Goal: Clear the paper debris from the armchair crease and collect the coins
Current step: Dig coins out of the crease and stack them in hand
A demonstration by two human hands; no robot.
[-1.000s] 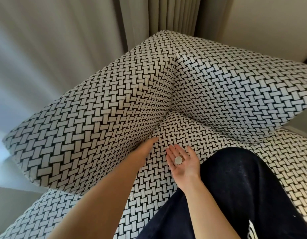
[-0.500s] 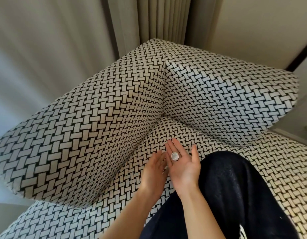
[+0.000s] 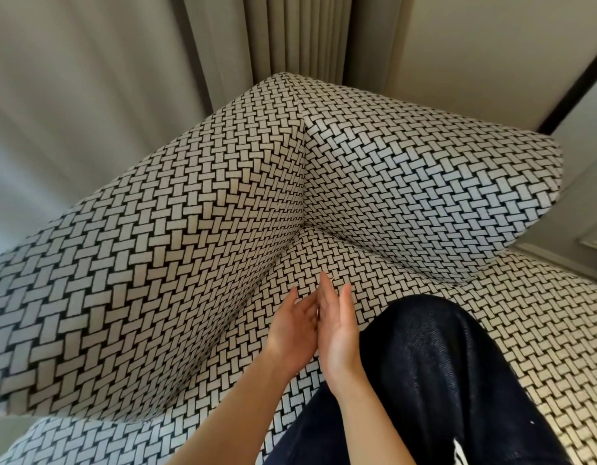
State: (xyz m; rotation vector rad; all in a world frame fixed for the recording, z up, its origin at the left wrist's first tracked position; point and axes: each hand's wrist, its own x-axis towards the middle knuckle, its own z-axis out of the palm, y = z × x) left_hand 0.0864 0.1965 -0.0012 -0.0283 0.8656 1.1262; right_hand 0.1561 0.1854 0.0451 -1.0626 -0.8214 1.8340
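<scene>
Crease of the armchair (image 3: 292, 245), where the side panel meets the seat, runs just past your fingertips. Beside it, over the seat, your left hand (image 3: 290, 330) and right hand (image 3: 339, 330) are pressed together palm to palm, with fingers straight and pointing toward the corner; whether a coin lies between them cannot be told. Your dark trouser leg (image 3: 441, 380) lies just right of the right hand on the black-and-white woven seat (image 3: 525, 330), and beige curtains (image 3: 290, 35) hang behind the backrest (image 3: 424, 182).
</scene>
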